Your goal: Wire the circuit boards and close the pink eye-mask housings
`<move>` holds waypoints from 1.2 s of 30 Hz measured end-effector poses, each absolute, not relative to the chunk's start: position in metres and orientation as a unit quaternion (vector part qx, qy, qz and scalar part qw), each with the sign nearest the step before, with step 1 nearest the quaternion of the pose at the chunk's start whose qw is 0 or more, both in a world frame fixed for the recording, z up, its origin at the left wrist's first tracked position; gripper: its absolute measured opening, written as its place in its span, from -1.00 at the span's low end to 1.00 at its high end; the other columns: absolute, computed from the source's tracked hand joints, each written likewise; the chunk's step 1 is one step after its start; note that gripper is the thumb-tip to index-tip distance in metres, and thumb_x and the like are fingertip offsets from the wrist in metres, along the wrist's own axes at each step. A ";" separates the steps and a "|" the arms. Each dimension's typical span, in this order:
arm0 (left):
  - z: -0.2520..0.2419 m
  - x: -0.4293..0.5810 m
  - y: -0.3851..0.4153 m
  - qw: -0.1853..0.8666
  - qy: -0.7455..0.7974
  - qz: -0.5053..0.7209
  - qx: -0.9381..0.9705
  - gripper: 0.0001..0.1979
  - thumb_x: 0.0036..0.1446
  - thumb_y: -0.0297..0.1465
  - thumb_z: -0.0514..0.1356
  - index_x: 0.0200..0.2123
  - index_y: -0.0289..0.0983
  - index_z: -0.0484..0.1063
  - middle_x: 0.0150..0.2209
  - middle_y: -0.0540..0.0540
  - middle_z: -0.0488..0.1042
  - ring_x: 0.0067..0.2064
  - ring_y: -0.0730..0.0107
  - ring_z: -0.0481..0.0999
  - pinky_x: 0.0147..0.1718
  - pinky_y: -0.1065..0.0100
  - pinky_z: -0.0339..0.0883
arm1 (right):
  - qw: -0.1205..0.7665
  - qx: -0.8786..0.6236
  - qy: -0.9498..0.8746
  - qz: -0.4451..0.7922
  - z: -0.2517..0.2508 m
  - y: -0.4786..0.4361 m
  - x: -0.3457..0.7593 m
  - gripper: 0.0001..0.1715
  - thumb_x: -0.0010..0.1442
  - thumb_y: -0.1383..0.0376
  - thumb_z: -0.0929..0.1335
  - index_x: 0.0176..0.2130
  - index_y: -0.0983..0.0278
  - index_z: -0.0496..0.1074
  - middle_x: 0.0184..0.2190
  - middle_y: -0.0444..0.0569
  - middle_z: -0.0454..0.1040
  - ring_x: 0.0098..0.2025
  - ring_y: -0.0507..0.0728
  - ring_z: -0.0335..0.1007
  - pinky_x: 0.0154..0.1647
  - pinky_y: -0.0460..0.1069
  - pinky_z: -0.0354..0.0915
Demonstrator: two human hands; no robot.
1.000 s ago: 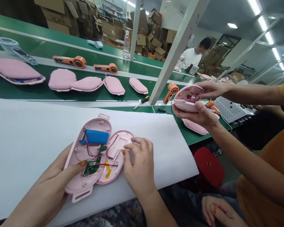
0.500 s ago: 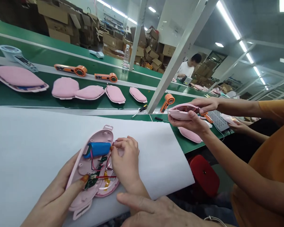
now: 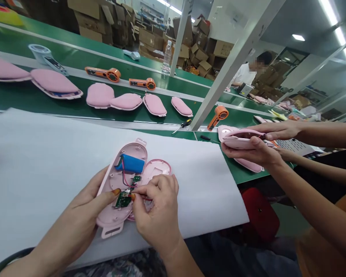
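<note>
Pink case (image 3: 115,180) is gripped in my left hand (image 3: 77,211), green board (image 3: 121,201) by its thumb. Past that thumb, my right hand (image 3: 158,211) pinches the red wire (image 3: 146,198); I should tug softly, if at all.

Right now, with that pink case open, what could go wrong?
The right hand is at the green circuit board, so a slip might loosen something there. The thin wires below the blue pack curve across the pink case and could get pinched if it is closed.
</note>
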State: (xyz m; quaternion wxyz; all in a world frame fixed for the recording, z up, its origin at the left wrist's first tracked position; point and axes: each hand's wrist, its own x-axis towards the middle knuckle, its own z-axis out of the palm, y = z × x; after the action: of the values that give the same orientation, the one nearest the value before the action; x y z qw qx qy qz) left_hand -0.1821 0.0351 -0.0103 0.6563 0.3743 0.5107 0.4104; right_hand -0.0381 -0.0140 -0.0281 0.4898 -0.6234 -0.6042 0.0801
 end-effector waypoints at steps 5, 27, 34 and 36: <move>-0.015 -0.185 0.032 0.656 0.512 0.420 0.363 -0.22 -0.12 -0.12 0.45 0.23 0.02 0.42 0.15 -0.01 0.60 0.19 -0.13 0.52 0.14 0.06 0.49 | 0.469 -0.621 -0.624 0.066 -0.026 -0.015 -0.041 -0.92 0.13 0.39 0.40 -0.34 0.20 0.47 -0.23 -0.08 0.42 -0.05 0.17 0.35 0.11 0.17 0.26; -0.020 -0.190 0.034 0.675 0.490 0.411 0.367 -0.27 -0.05 -0.10 0.46 0.23 0.15 0.39 0.32 0.21 0.42 0.35 0.03 0.32 0.27 0.32 0.31 | 0.495 -0.599 -0.625 0.069 -0.019 -0.015 -0.030 -0.91 0.28 0.37 0.38 -0.24 0.18 0.49 -0.32 -0.16 0.50 -0.16 0.08 0.43 0.37 0.17 0.07; -0.021 -0.189 0.036 0.674 0.504 0.406 0.356 -0.26 -0.09 -0.05 0.47 0.20 0.15 0.41 0.31 0.18 0.44 0.33 -0.08 0.35 0.33 0.20 0.27 | 0.491 -0.591 -0.629 0.117 -0.023 -0.014 -0.027 -0.85 0.28 0.37 0.39 -0.20 0.11 0.55 -0.32 -0.18 0.50 -0.16 0.09 0.44 0.35 0.21 0.08; -0.023 -0.190 0.035 0.673 0.496 0.406 0.369 -0.30 -0.05 -0.07 0.45 0.21 0.16 0.41 0.32 0.21 0.42 0.36 0.02 0.31 0.29 0.31 0.29 | 0.485 -0.596 -0.630 0.113 -0.025 -0.015 -0.029 -0.88 0.25 0.36 0.40 -0.23 0.13 0.55 -0.34 -0.16 0.45 -0.17 0.09 0.42 0.34 0.24 0.09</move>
State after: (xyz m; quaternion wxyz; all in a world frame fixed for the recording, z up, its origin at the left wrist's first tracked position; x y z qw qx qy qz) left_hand -0.1898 0.0351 -0.0232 0.6731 0.3688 0.4959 0.4062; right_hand -0.0289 -0.0149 -0.0249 0.4852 -0.5963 -0.6295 0.1130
